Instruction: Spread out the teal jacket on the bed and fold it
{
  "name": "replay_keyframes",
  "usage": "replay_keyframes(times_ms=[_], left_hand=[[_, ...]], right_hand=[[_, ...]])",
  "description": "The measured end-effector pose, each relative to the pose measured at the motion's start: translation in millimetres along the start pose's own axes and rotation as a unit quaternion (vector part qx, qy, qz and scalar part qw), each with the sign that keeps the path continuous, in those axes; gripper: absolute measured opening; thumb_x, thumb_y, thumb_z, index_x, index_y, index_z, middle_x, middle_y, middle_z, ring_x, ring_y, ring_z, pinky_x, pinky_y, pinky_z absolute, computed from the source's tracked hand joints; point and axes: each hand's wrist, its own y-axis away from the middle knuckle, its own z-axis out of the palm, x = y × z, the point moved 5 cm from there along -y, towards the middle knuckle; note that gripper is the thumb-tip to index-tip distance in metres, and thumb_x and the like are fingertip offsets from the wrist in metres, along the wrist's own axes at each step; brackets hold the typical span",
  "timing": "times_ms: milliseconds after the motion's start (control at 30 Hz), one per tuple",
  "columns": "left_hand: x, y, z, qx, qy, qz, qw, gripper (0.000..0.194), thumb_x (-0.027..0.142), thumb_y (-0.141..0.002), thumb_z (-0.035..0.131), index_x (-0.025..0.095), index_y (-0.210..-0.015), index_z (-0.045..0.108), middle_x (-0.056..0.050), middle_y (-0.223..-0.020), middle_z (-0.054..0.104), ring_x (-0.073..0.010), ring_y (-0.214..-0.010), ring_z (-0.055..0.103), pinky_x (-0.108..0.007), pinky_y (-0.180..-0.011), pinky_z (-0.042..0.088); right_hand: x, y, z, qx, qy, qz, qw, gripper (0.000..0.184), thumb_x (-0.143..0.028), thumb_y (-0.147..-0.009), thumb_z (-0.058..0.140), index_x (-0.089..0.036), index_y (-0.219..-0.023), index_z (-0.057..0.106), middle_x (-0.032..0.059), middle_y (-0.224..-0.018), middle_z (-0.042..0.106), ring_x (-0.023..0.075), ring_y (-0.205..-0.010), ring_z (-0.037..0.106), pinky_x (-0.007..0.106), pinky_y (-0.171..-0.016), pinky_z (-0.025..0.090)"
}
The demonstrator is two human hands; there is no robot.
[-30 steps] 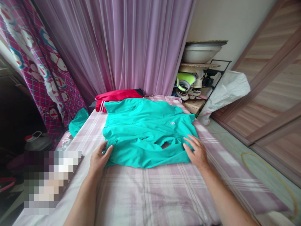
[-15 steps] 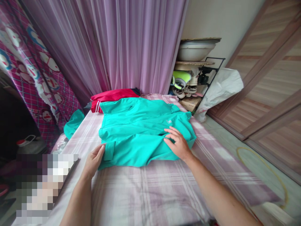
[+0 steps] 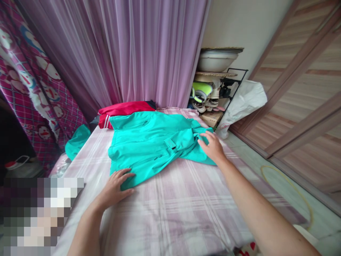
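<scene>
A turquoise jacket (image 3: pixel 138 138) lies spread on the plaid-covered bed, its hem side to the left. One sleeve, with a cuff tab (image 3: pixel 170 144), is bent across the front beside a zipped pocket. My left hand (image 3: pixel 117 186) rests on the near hem corner, fingers stretched out, holding nothing. At the shoulder end, my right hand (image 3: pixel 213 147) touches the bunched cloth with thumb and fingers apart. Behind the turquoise jacket lies a red garment (image 3: pixel 128 107) with white stripes.
Purple curtains (image 3: pixel 141 53) hang behind the bed (image 3: pixel 170 209). To the right stand a shoe rack (image 3: pixel 237 85) topped by a white basin (image 3: pixel 217 60), a white bag (image 3: pixel 245 101) and a wooden wardrobe (image 3: pixel 298 78). Another turquoise cloth (image 3: pixel 77 141) hangs at the left edge.
The near sleeve has moved from the jacket's near edge onto its front. My left hand has released the cuff and lies flat. My right hand has shifted toward the shoulder.
</scene>
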Motion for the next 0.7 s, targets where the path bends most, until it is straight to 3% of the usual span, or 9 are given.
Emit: replay_keyframes(times_ms=[67, 133, 200, 333, 433, 500, 600, 700], left_hand=[[-3.9, 1.1, 4.0, 0.003, -0.032, 0.007, 0.999, 0.052, 0.055, -0.076, 0.067, 0.033, -0.124, 0.068, -0.008, -0.141, 0.058, -0.0323, -0.128, 0.053, -0.051, -0.112, 0.037], [-8.1, 0.3, 7.2, 0.009, -0.047, 0.003, 0.999, 0.048, 0.052, -0.078, 0.065, 0.035, -0.123, 0.068, -0.006, -0.141, 0.058, -0.0317, -0.129, 0.053, -0.051, -0.112, 0.037], [-9.3, -1.9, 7.6, 0.016, -0.041, 0.001, 0.999, 0.041, 0.051, -0.082, 0.059, 0.034, -0.117, 0.071, -0.006, -0.138, 0.062, -0.0300, -0.126, 0.056, -0.049, -0.110, 0.039], [-7.1, -0.2, -12.6, 0.089, 0.004, -0.031, 0.996, 0.044, 0.053, -0.088, 0.043, 0.028, -0.105, 0.075, -0.006, -0.114, 0.074, -0.0257, -0.107, 0.067, -0.038, -0.099, 0.049], [-10.3, 12.7, -39.9, 0.196, 0.032, -0.099, 0.975, 0.049, 0.060, -0.085, 0.042, 0.026, -0.103, 0.072, -0.004, -0.098, 0.076, -0.0242, -0.091, 0.069, -0.031, -0.084, 0.053], [-12.9, 19.9, -50.5, 0.219, 0.040, -0.145, 0.964, 0.052, 0.066, -0.082, 0.040, 0.025, -0.094, 0.071, -0.002, -0.083, 0.074, -0.0226, -0.079, 0.068, -0.028, -0.071, 0.052], [-11.4, 18.4, -48.4, 0.157, 0.023, -0.177, 0.971, 0.052, 0.069, -0.081, 0.037, 0.026, -0.077, 0.067, 0.001, -0.062, 0.065, -0.0197, -0.064, 0.063, -0.026, -0.060, 0.047], [-8.5, 11.2, -35.4, 0.070, 0.008, -0.188, 0.980, 0.051, 0.069, -0.079, 0.040, 0.026, -0.069, 0.065, 0.001, -0.057, 0.063, -0.0198, -0.061, 0.063, -0.026, -0.057, 0.044]], right_hand=[[-4.5, 29.0, 8.4, -0.049, 0.053, -0.056, 0.996, 0.049, -0.047, -0.079, 0.064, -0.025, -0.123, 0.065, 0.0129, -0.145, 0.050, 0.0336, -0.131, 0.047, 0.051, -0.106, 0.041], [1.0, 50.8, 17.7, -0.098, 0.109, -0.044, 0.988, 0.061, -0.047, -0.074, 0.070, -0.026, -0.131, 0.061, 0.0139, -0.149, 0.046, 0.0365, -0.130, 0.048, 0.052, -0.099, 0.045], [10.9, 60.8, 23.8, -0.142, 0.137, -0.003, 0.980, 0.064, -0.043, -0.074, 0.070, -0.024, -0.134, 0.059, 0.0158, -0.143, 0.052, 0.0365, -0.121, 0.056, 0.049, -0.091, 0.050], [22.5, 48.0, 12.4, -0.178, 0.098, 0.053, 0.978, 0.038, -0.034, -0.079, 0.057, -0.023, -0.113, 0.073, 0.0098, -0.105, 0.073, 0.0283, -0.091, 0.067, 0.039, -0.079, 0.052], [23.4, 32.4, -14.2, -0.177, 0.032, 0.075, 0.981, 0.030, -0.031, -0.073, 0.056, -0.024, -0.093, 0.077, 0.0030, -0.087, 0.074, 0.0234, -0.080, 0.067, 0.033, -0.073, 0.051], [21.3, 33.1, -23.4, -0.250, -0.017, 0.075, 0.965, 0.025, -0.030, -0.067, 0.057, -0.024, -0.080, 0.077, -0.0008, -0.074, 0.072, 0.0211, -0.073, 0.065, 0.029, -0.067, 0.049], [13.6, 51.8, -20.7, -0.417, -0.057, 0.055, 0.905, 0.016, -0.029, -0.061, 0.059, -0.024, -0.063, 0.074, -0.0024, -0.066, 0.071, 0.0206, -0.069, 0.064, 0.028, -0.063, 0.047], [5.3, 65.5, -17.7, -0.484, -0.065, 0.045, 0.871, 0.016, -0.032, -0.062, 0.064, -0.027, -0.068, 0.077, -0.0015, -0.078, 0.076, 0.0229, -0.076, 0.068, 0.030, -0.069, 0.051]])
